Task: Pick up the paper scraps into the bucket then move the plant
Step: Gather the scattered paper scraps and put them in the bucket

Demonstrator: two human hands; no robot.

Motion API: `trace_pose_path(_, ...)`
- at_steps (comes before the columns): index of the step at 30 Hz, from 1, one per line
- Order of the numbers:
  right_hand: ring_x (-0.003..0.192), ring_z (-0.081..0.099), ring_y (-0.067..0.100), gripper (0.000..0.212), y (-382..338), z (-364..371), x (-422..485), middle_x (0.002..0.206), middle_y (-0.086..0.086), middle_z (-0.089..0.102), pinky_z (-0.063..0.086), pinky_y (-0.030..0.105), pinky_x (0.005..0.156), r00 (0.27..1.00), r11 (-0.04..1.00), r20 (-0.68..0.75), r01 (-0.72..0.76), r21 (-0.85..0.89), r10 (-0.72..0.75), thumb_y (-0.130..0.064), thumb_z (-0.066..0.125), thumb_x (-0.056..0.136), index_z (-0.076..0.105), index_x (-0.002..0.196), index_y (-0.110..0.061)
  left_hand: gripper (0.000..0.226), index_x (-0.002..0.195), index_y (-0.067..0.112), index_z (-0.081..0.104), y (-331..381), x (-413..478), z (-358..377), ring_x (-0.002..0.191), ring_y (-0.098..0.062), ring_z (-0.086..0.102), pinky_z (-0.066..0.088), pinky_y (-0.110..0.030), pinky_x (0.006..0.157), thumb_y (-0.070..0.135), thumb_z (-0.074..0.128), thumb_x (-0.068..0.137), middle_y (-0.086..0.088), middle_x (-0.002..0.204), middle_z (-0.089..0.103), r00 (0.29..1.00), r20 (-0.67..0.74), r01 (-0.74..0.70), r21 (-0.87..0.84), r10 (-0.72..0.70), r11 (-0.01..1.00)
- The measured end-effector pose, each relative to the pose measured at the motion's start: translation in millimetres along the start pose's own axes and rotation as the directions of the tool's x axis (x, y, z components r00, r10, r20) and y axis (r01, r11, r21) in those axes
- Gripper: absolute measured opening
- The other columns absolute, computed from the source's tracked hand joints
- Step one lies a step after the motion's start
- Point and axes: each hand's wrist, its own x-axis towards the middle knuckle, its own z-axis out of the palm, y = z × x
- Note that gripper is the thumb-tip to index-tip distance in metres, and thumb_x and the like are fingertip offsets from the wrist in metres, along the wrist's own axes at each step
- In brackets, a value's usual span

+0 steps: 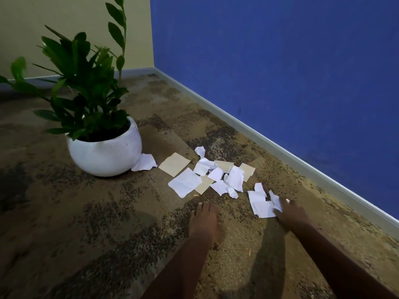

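**Floor corner: scraps, plant, two hands**

Paper scraps (205, 175): white and tan, scattered on the carpet (86, 212) near the blue wall (280, 61); one touches the white pot (103, 154).
Plant (86, 78): upright in that pot, left of the scraps.
Right hand (291, 214): thumb and fingers pinch the edge of the rightmost white scrap (259, 203).
Left hand (205, 221): fingers straight, holding nothing, just short of the pile.

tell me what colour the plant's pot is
White, with faint dark speckles. The pot shows best in the head view, the only one.
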Motion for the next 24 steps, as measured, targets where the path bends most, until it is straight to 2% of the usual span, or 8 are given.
trace_pose_path(4, 0.135, 0.040, 0.028, 0.056, -7, -5, -5, 0.151, 0.012, 0.032, 0.036, 0.041, 0.112, 1.000, 1.000, -0.001, -0.013, -0.018, 0.013, -0.048, 0.040, 0.094, 0.032, 0.142, -0.020, 0.046, 0.141, 0.013, 0.035, 4, 6, 3, 0.139, -0.023, 0.032, 0.030, -0.036, 0.115, 0.022, 0.043, 0.096, -0.008, 0.148, 0.037, 0.999, -0.041, -0.013, -0.088, 0.010, 0.996)
trace_pose_path(9, 0.119, 0.052, 0.033, 0.043, -23, -8, -37, 0.128, 0.016, 0.053, 0.043, 0.041, 0.103, 0.997, 0.934, -0.072, 0.005, 0.357, 0.022, -0.048, 0.050, 0.089, 0.058, 0.123, -0.022, 0.050, 0.143, 0.010, 0.035, 19, 8, 9, 0.134, -0.024, 0.041, 0.036, -0.033, 0.109, 0.023, 0.045, 0.097, -0.010, 0.146, 0.039, 0.999, -0.037, -0.038, -0.346, 0.027, 0.937)
trace_pose_path(14, 0.089, 0.058, 0.025, 0.027, -52, 0, -79, 0.090, 0.007, 0.065, 0.043, 0.032, 0.072, 0.981, 0.751, -0.100, 0.193, 0.631, -0.167, -0.028, 0.043, 0.096, 0.066, 0.084, -0.018, 0.054, 0.143, 0.013, 0.037, 40, 8, 13, 0.128, -0.021, 0.049, 0.041, -0.032, 0.107, 0.015, 0.056, 0.093, -0.009, 0.140, 0.048, 0.996, -0.077, -0.093, -0.745, 0.053, 0.660)
trace_pose_path(16, 0.084, 0.058, 0.019, 0.032, -65, -2, -89, 0.081, -0.003, 0.061, 0.044, 0.026, 0.066, 0.982, 0.626, 0.000, 0.120, 0.771, -0.187, -0.030, 0.037, 0.099, 0.059, 0.077, -0.024, 0.055, 0.142, 0.012, 0.037, 44, 9, 13, 0.120, -0.019, 0.052, 0.046, -0.030, 0.102, 0.008, 0.058, 0.091, -0.009, 0.134, 0.052, 0.998, -0.066, -0.061, -0.841, 0.011, 0.538)
trace_pose_path(18, 0.082, 0.063, 0.019, 0.032, -73, -5, -91, 0.085, -0.003, 0.064, 0.052, 0.028, 0.065, 0.973, 0.513, 0.134, -0.018, 0.858, -0.189, -0.039, 0.033, 0.099, 0.057, 0.082, -0.028, 0.045, 0.134, 0.008, 0.045, 43, 9, 13, 0.104, -0.017, 0.054, 0.049, -0.023, 0.082, 0.006, 0.059, 0.090, -0.010, 0.117, 0.057, 0.997, -0.051, -0.020, -0.883, -0.054, 0.469)
trace_pose_path(19, 0.081, 0.066, 0.024, 0.032, -74, -5, -91, 0.088, 0.003, 0.067, 0.054, 0.031, 0.067, 0.962, 0.508, 0.175, -0.045, 0.860, -0.211, -0.041, 0.033, 0.099, 0.058, 0.087, -0.027, 0.040, 0.128, 0.004, 0.050, 42, 9, 12, 0.098, -0.017, 0.054, 0.046, -0.022, 0.074, 0.006, 0.060, 0.090, -0.012, 0.112, 0.058, 0.995, -0.049, -0.002, -0.884, -0.087, 0.468)
trace_pose_path(21, 0.082, 0.069, 0.030, 0.032, -74, -2, -88, 0.095, 0.013, 0.070, 0.056, 0.034, 0.069, 0.944, 0.573, 0.215, -0.036, 0.819, -0.248, -0.043, 0.034, 0.099, 0.058, 0.100, -0.021, 0.034, 0.121, -0.001, 0.056, 38, 9, 14, 0.098, -0.024, 0.059, 0.044, -0.024, 0.076, 0.010, 0.062, 0.089, -0.019, 0.112, 0.063, 0.989, -0.044, 0.031, -0.870, -0.141, 0.492)
trace_pose_path(24, 0.068, 0.064, 0.014, 0.035, -64, 4, -80, 0.084, 0.005, 0.069, 0.051, 0.024, 0.063, 0.951, 0.699, 0.159, 0.076, 0.711, -0.266, -0.043, 0.037, 0.097, 0.061, 0.093, -0.017, 0.035, 0.120, -0.003, 0.058, 33, 9, 16, 0.110, -0.033, 0.060, 0.043, -0.027, 0.080, 0.012, 0.064, 0.089, -0.022, 0.120, 0.063, 0.968, -0.059, 0.082, -0.845, -0.245, 0.528)
